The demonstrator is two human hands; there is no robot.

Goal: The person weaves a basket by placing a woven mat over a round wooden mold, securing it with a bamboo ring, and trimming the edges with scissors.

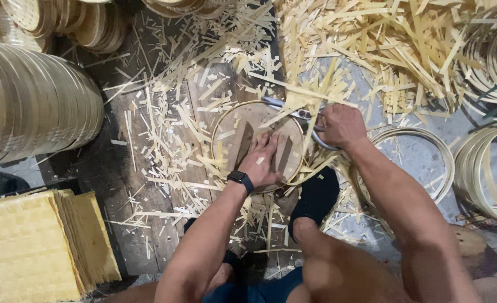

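Note:
My left hand (pixel 263 161), with a black watch on the wrist, presses flat on a round woven bamboo disc inside a thin bamboo hoop (pixel 221 120) lying on a dark wooden board. My right hand (pixel 340 125) grips the handles of metal scissors (pixel 286 106), whose blades point left along the hoop's far rim. Loose strip ends stick out past the rim near the blades. My foot in a black sock (pixel 316 195) rests just right of the disc.
Pale bamboo offcuts (pixel 383 50) cover the floor ahead. A stack of round trays (pixel 35 104) lies on the left, square woven mats (pixel 35 247) at bottom left, and bamboo hoops (pixel 484 168) on the right.

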